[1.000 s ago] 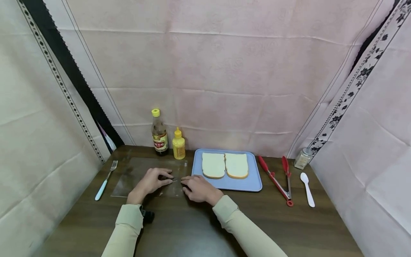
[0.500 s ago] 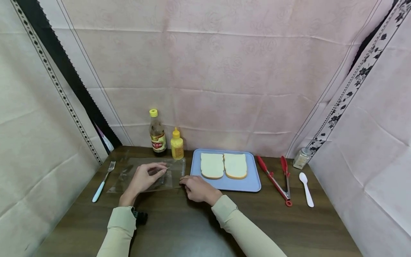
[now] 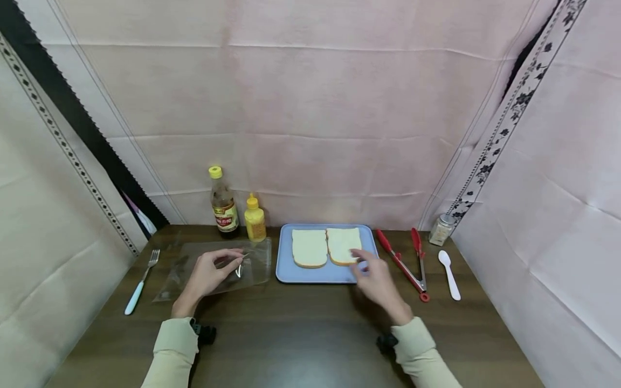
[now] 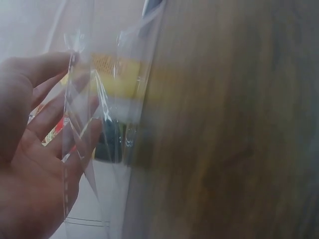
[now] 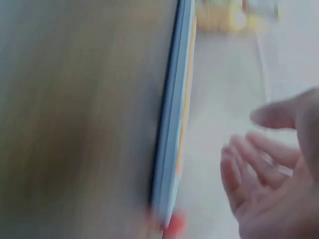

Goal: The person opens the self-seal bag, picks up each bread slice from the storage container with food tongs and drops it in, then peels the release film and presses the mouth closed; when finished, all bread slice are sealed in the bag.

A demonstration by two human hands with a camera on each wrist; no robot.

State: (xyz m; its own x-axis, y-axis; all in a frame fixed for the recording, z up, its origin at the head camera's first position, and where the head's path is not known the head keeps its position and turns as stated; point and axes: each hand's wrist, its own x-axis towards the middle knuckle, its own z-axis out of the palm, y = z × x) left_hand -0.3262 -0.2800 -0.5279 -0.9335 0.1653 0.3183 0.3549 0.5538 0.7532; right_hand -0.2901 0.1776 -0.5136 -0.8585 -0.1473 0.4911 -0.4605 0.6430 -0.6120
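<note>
My left hand point(image 3: 206, 276) pinches a clear plastic bag point(image 3: 258, 263) between thumb and fingertips, left of the blue tray point(image 3: 315, 276). In the left wrist view the thumb lies at the edge of the plastic bag point(image 4: 107, 99), with the other fingers spread behind the film. Two white bread slices, the left one point(image 3: 309, 248) and the right one point(image 3: 341, 241), lie side by side on the tray. My right hand point(image 3: 378, 283) holds nothing, its fingers loosely bent over the tray's front right corner. In the right wrist view that hand point(image 5: 274, 169) is blurred beside the tray edge point(image 5: 173, 109).
Behind the bag stand a dark sauce bottle point(image 3: 225, 211) with a yellow cap and a yellow squeeze bottle point(image 3: 255, 220). A fork point(image 3: 140, 284) lies at the left. Red-handled tongs point(image 3: 402, 264), a white spoon point(image 3: 450, 276) and a glass shaker point(image 3: 441, 230) are at the right.
My right hand has let go of the plastic bag and moved right, to the tray's front right corner. The left hand has lifted its pinched part of the bag. The head view has shifted slightly.
</note>
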